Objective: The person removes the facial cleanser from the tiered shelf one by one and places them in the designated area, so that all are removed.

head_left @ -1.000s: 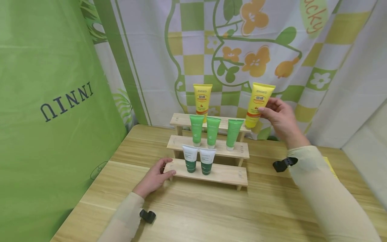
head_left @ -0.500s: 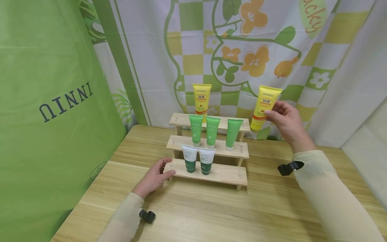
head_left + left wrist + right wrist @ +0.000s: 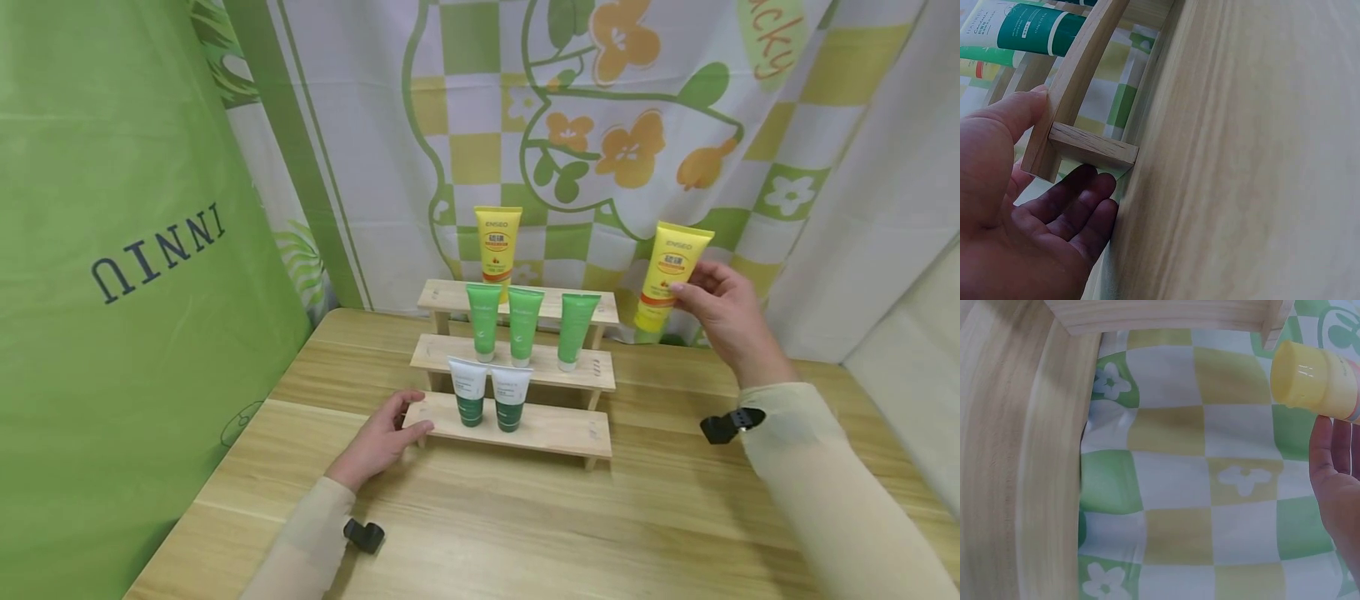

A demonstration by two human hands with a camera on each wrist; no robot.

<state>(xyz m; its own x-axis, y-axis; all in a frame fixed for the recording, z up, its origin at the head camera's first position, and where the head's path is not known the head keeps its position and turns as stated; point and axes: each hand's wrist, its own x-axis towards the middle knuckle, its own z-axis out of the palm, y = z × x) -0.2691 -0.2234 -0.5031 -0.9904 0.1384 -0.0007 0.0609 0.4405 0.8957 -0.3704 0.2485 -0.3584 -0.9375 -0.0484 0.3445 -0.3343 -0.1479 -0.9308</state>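
Note:
My right hand (image 3: 723,312) holds a yellow tube (image 3: 672,275) between thumb and fingers, off the right end of the top shelf. In the right wrist view the tube's yellow cap (image 3: 1300,374) hangs in the air, apart from the wood. My left hand (image 3: 384,437) grips the left end of the bottom step of a three-tier wooden rack (image 3: 555,429). The left wrist view has the thumb (image 3: 1019,112) on the board and the other fingers beside the leg. Another yellow tube (image 3: 497,246) stands on the top step.
Green tubes (image 3: 484,321) stand on the middle step, with a gap before the rightmost one (image 3: 577,329). Two white-and-green tubes (image 3: 510,400) stand on the bottom step. A patterned curtain (image 3: 480,125) hangs behind the wooden table (image 3: 480,533); a green cloth (image 3: 135,333) hangs at left.
My right hand has carried the yellow tube rightward and slightly down, away from the top step's end. The left hand keeps its place on the rack. The view has shifted slightly.

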